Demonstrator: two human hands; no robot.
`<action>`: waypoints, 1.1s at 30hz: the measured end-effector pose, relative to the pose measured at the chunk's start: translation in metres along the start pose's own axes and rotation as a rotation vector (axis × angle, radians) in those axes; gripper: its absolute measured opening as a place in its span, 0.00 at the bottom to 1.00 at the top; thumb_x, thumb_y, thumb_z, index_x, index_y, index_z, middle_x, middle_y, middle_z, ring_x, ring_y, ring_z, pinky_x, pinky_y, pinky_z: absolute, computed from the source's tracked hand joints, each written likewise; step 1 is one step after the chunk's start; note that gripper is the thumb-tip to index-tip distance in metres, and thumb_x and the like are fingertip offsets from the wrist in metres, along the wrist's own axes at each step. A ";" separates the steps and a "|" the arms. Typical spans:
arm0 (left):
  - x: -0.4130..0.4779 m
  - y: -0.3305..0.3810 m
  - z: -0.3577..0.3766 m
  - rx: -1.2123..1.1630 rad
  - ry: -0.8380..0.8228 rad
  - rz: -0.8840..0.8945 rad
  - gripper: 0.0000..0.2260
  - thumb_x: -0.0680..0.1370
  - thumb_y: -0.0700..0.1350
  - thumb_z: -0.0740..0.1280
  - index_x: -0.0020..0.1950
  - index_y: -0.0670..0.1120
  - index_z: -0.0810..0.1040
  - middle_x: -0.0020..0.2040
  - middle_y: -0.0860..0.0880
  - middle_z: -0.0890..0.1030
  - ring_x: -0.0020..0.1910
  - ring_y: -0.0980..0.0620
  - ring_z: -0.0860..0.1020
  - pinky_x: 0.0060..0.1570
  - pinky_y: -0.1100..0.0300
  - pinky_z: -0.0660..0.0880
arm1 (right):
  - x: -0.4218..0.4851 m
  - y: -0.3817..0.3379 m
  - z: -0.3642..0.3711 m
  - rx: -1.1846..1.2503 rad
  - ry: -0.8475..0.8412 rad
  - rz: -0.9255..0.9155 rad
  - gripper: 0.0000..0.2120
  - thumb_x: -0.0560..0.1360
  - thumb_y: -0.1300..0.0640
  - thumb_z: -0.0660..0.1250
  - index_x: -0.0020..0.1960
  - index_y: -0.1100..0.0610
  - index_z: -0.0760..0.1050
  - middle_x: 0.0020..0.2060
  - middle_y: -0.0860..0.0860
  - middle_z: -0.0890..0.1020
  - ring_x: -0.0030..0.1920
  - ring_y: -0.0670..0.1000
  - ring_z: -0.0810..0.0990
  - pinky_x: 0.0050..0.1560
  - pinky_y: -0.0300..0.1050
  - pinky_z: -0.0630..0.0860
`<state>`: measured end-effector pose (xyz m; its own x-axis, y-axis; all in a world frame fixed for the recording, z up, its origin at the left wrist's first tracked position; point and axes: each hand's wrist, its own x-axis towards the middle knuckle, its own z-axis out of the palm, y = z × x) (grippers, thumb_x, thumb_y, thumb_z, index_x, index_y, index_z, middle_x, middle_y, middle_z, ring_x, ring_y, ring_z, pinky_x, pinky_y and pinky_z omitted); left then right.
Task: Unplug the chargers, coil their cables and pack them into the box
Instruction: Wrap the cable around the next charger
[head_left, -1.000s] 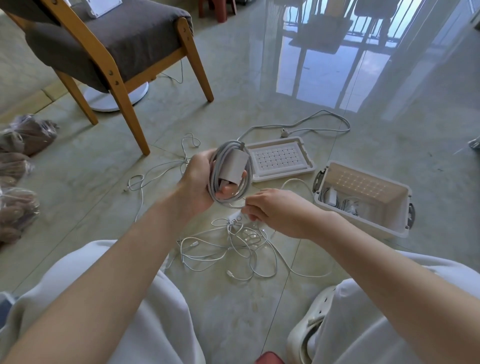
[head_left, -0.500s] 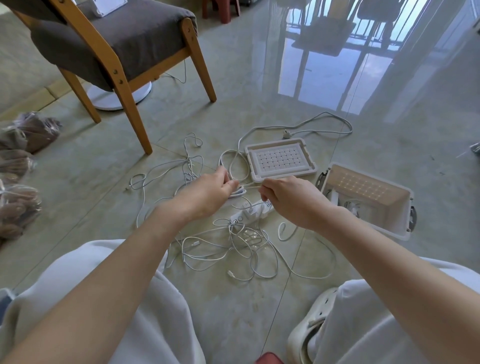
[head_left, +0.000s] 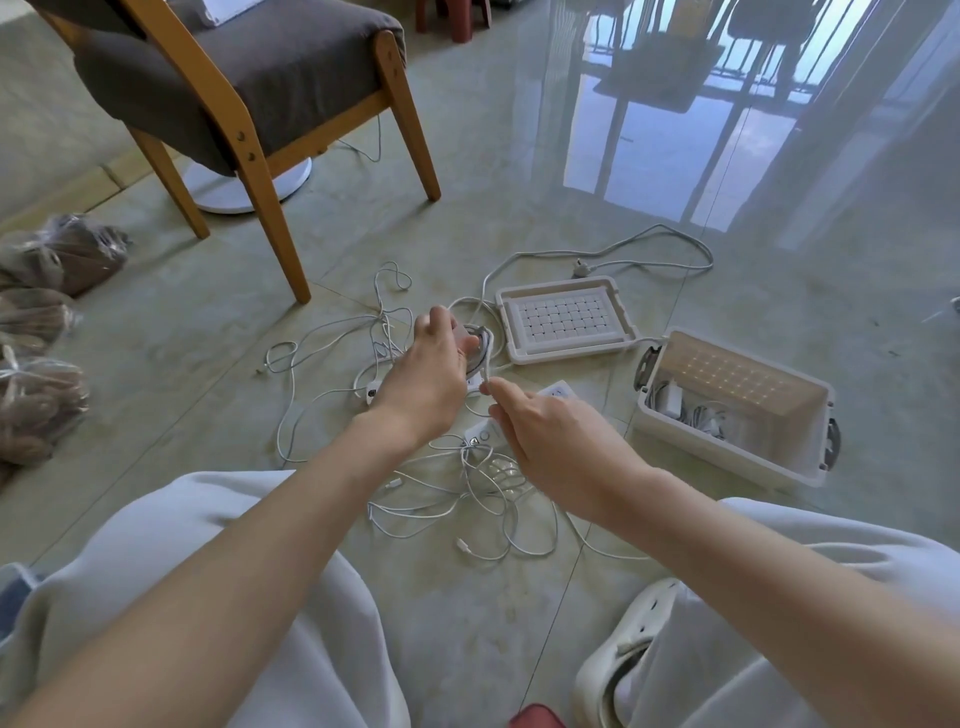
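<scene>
My left hand (head_left: 431, 374) grips a grey charger with its cable coiled round it (head_left: 482, 347), low over the floor beside the box lid (head_left: 566, 319). My right hand (head_left: 556, 447) pinches the loose end of that cable (head_left: 485, 385) just below the coil. A white power strip (head_left: 558, 391) lies under my hands, mostly hidden. Loose white cables (head_left: 467, 499) are tangled on the floor in front of my knees. The open white box (head_left: 810, 467) stands to the right, with a charger and coiled cables (head_left: 675, 402) at its left end.
A wooden chair (head_left: 270, 208) with a grey cushion stands at the back left, more white cable (head_left: 332, 353) trailing toward it. Plastic bags (head_left: 47, 395) lie at the far left. The strip's thick cord (head_left: 649, 244) loops behind the lid. My white shoe (head_left: 618, 665) is at the lower right.
My left hand has lowered the coiled charger from chest height down to the floor by the lid. My right hand moved up and now pinches the cable end.
</scene>
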<state>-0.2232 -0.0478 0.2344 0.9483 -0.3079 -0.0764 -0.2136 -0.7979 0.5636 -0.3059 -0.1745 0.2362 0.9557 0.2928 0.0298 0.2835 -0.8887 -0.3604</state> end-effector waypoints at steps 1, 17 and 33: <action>0.002 0.000 0.002 -0.108 0.002 -0.015 0.07 0.83 0.46 0.53 0.56 0.42 0.62 0.58 0.40 0.69 0.49 0.41 0.73 0.47 0.51 0.70 | -0.002 -0.003 0.002 0.002 0.003 -0.015 0.16 0.82 0.55 0.47 0.68 0.58 0.63 0.45 0.55 0.80 0.41 0.60 0.79 0.36 0.50 0.69; 0.008 0.019 -0.020 -1.543 -0.322 -0.450 0.26 0.79 0.61 0.53 0.42 0.39 0.71 0.27 0.46 0.73 0.19 0.54 0.67 0.19 0.69 0.60 | 0.004 0.019 0.008 0.042 -0.059 0.004 0.09 0.80 0.58 0.57 0.54 0.57 0.75 0.48 0.51 0.72 0.52 0.51 0.69 0.48 0.40 0.65; 0.011 -0.005 -0.025 -0.762 -0.138 -0.362 0.22 0.77 0.63 0.60 0.40 0.43 0.73 0.28 0.45 0.73 0.18 0.52 0.68 0.18 0.68 0.61 | 0.012 0.055 -0.023 0.182 0.072 0.373 0.08 0.79 0.49 0.59 0.53 0.51 0.72 0.36 0.45 0.78 0.39 0.49 0.76 0.40 0.44 0.72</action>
<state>-0.2055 -0.0343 0.2516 0.8798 -0.2012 -0.4306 0.3605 -0.3080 0.8804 -0.2767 -0.2282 0.2383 0.9951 -0.0680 -0.0714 -0.0952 -0.8506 -0.5172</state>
